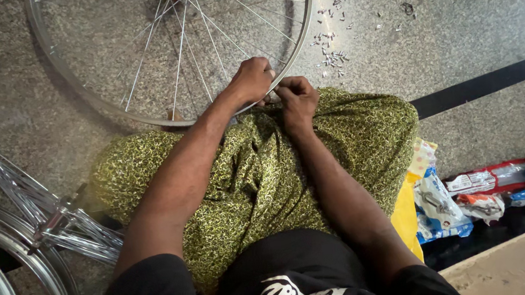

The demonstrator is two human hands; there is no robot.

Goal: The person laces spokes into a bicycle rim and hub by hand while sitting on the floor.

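Seated on the floor, wheel rim [297,48] propped against my lap, its spokes [179,53] fanning up toward the hub at the top edge. My left hand [250,80] is curled over the rim's near edge, fingers clenched on it. My right hand [296,97] sits just beside, touching the left, fingers pinched tight at the rim; what they pinch is too small to tell. Small metal bits [332,56] lie scattered on the floor right of the rim. Spoke bundle [39,205] at my left.
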